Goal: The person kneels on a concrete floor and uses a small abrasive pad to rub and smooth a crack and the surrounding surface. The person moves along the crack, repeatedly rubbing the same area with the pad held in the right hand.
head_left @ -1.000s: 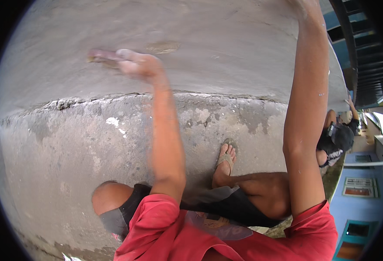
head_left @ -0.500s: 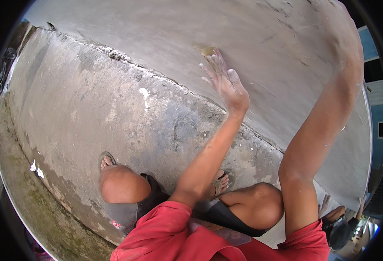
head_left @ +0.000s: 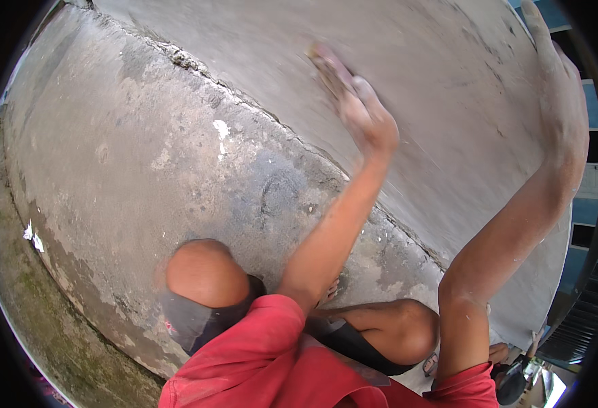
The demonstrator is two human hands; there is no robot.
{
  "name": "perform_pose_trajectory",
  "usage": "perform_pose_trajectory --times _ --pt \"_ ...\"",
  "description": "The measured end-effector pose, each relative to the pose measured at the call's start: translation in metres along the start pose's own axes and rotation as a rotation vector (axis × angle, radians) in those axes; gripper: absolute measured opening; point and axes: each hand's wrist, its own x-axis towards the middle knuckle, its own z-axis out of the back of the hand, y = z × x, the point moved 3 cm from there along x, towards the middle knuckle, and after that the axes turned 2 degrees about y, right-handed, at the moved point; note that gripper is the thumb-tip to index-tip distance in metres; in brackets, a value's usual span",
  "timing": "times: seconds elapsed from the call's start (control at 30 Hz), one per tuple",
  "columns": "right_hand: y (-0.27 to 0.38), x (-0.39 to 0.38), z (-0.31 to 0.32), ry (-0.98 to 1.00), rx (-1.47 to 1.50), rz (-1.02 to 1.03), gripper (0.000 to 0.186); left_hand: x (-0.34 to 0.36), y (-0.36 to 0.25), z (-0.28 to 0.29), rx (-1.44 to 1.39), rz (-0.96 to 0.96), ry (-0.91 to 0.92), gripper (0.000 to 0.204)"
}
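My left hand (head_left: 360, 105), dusted pale with its fingers stretched forward and pressed together, lies against the grey plastered wall (head_left: 448, 115). A small yellowish thing (head_left: 313, 52), blurred and mostly hidden, is under its fingertips. My right hand (head_left: 557, 88), also powdery, rests with long straight fingers along the wall's far right edge, nothing seen in it. Below the wall's surface runs a cracked, crumbly seam (head_left: 190, 64).
My bent knees (head_left: 205, 272) are over the weathered concrete ground (head_left: 95, 170). A mossy strip (head_left: 34, 285) runs along the left. At bottom right another person (head_left: 509, 381) crouches near the wall. A black railing (head_left: 581, 313) and blue building lie beyond.
Since a second ago the view has swung round. My left hand has slid along the wall, its fingers spread half a second ago and closer together now. My right hand stays high at the right.
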Motion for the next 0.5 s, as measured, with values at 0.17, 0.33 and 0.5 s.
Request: perform_pose_trajectory --times 0.17,0.33,0.5 --pt "-0.010 0.008 0.005 -0.032 -0.051 -0.136 0.095 -0.044 -0.004 -0.002 0.156 -0.035 0.174 0.067" --pt "-0.014 0.014 0.013 -0.052 -0.152 -0.239 0.098 -0.028 -0.033 -0.008 -0.053 0.023 0.086 0.063" --pt "-0.023 0.023 0.014 -0.044 -0.144 -0.180 0.097 -0.069 -0.018 -0.021 0.168 -0.082 0.154 0.063"
